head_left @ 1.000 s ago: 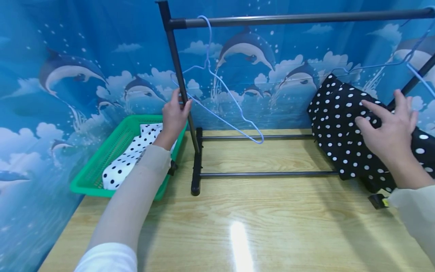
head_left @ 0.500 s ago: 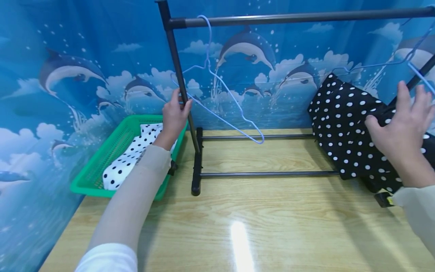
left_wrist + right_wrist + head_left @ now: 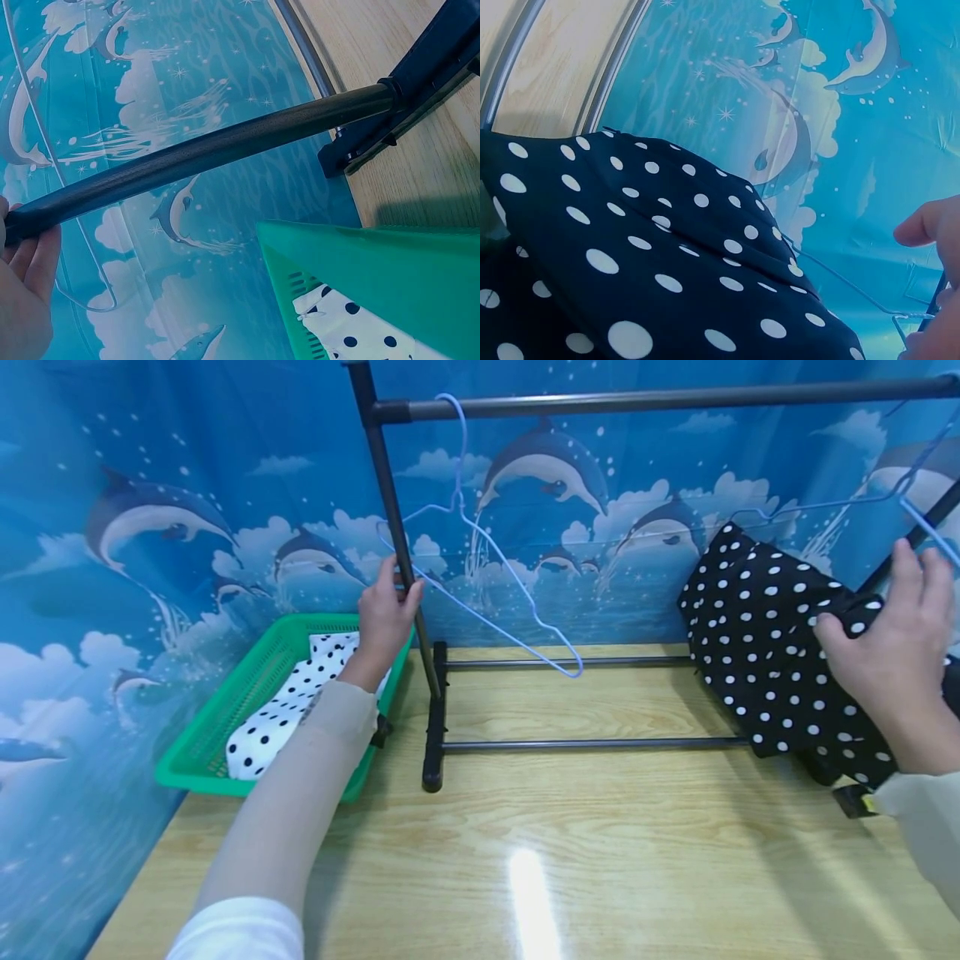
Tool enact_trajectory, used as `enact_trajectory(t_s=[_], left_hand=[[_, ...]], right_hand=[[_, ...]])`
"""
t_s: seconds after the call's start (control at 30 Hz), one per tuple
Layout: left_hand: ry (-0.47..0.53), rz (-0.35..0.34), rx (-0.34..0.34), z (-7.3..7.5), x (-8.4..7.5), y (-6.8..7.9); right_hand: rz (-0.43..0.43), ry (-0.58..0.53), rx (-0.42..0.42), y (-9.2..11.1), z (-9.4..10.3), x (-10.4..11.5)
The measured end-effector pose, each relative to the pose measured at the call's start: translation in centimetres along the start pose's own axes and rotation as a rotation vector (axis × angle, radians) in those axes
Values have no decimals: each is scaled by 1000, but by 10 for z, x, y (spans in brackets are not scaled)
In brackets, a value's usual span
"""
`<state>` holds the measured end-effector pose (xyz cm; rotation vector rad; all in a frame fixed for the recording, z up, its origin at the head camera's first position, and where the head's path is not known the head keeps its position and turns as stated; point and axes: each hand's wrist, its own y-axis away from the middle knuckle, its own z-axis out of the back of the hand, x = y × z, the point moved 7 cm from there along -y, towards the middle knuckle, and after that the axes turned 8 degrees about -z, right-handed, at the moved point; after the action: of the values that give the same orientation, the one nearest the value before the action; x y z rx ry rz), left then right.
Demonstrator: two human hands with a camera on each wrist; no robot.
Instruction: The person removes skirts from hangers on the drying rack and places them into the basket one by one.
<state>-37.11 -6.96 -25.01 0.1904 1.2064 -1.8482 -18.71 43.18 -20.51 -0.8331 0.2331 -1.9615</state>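
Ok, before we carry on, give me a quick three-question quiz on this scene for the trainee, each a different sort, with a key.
1. Multiple choice: what does the left grip hold?
A) a blue hanger
B) the dark upright pole
C) the top bar

2. True or false: the white cloth with black dots lies in the green basket.

3. Short answer: which grip is nearer the black cloth with white dots?

Key:
1. B
2. True
3. The right grip
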Motion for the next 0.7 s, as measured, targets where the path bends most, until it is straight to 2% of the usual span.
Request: enact_trajectory(t_s=[0.17, 0.43, 0.7], left_hand=[[-7, 3, -2, 0, 1, 0], [-9, -4, -8, 1, 0, -1], [-2, -7, -5, 1, 0, -1]], right_hand=[[34, -26, -56, 3, 4, 2], [29, -60, -108, 4, 15, 5], [15, -23, -177, 6, 29, 2]])
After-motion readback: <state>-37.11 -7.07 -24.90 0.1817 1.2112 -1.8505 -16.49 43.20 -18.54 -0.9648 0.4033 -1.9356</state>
